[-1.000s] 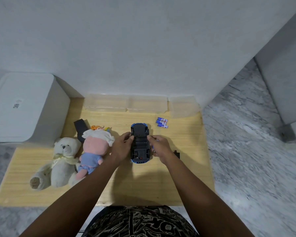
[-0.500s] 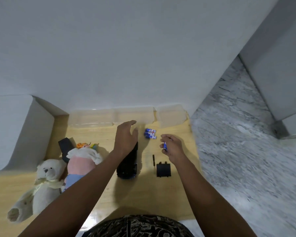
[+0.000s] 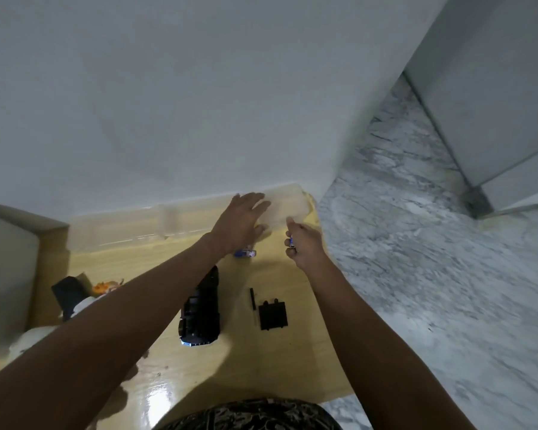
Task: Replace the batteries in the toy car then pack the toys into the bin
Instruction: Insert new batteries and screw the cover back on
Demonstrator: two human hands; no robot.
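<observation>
The toy car (image 3: 201, 308) lies upside down on the wooden table (image 3: 261, 361), its black underside up and a blue edge showing at its near end. Its black battery cover (image 3: 273, 315) and a thin black screwdriver (image 3: 253, 304) lie to its right. My left hand (image 3: 241, 223) stretches with straight fingers over the clear plastic bin (image 3: 292, 201) at the wall. Loose blue batteries (image 3: 245, 252) lie just under its wrist. My right hand (image 3: 305, 245) pinches a blue battery (image 3: 291, 242) beside the bin.
More clear bins (image 3: 115, 226) line the wall on the left. A black object (image 3: 67, 291), an orange toy (image 3: 104, 287) and part of a pale plush (image 3: 35, 336) lie at the left, half hidden by my left arm. A grey box (image 3: 7, 268) stands at far left. Marble floor lies right.
My left hand left the car and reached forward over the clear bin. My right hand moved forward with the battery. The view tilted up and right, and the plush toys slid mostly behind my arm.
</observation>
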